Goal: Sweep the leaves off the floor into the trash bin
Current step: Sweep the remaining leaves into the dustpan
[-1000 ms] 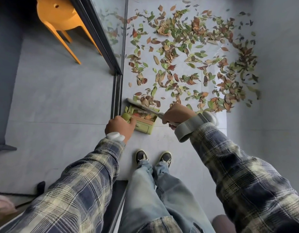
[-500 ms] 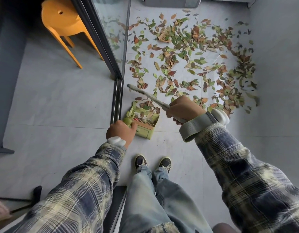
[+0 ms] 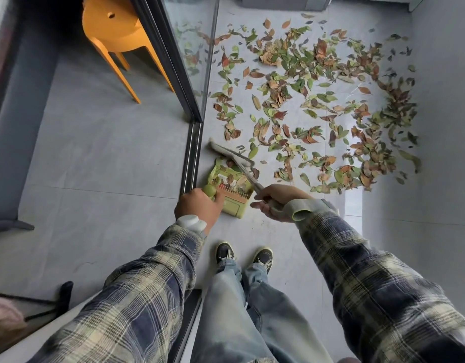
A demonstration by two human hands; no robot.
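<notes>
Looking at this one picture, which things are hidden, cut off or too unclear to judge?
All in the head view:
1. The dustpan handle: mostly covered by the left hand that grips it.
2. The brush handle end: hidden inside the right hand.
3. The grey object at the top edge: cut off, so I cannot tell what it is.
4. The pink thing at the bottom-left edge: blurred and cut off.

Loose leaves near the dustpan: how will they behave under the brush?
Probably very light: the leaves lie thin and scattered, so the brush may flick some sideways. Curled brown ones look dry, likely brittle. Flat green ones may hug the floor and miss the dustpan.
</notes>
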